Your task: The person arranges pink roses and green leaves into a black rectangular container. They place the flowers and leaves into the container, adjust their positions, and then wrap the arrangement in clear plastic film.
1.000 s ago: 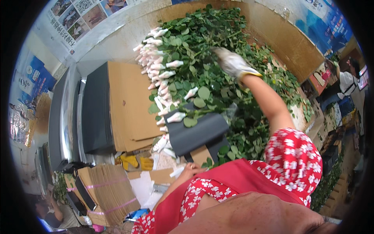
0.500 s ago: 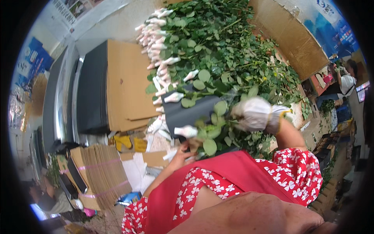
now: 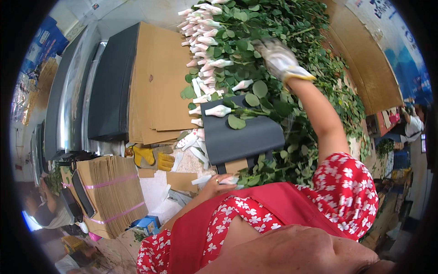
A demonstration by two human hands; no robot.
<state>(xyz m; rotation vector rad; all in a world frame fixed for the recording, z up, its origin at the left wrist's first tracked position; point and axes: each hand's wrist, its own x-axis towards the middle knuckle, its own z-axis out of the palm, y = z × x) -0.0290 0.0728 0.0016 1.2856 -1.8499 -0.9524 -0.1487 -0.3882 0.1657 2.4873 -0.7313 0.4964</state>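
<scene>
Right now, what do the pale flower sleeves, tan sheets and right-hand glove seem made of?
Pale sleeves: possibly foam netting, matte and snug-fitting. Tan sheets: likely cardboard, dull, flat, stiff-edged. Glove: probably fabric, matte, soft-looking, though blurred.

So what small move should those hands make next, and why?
I'd probably close the gloved right hand on one of the leafy rose stems: it is over them, with more white-sleeved rose buds lining their left side, while the left hand is by the red apron, at another sleeved bud.
</scene>
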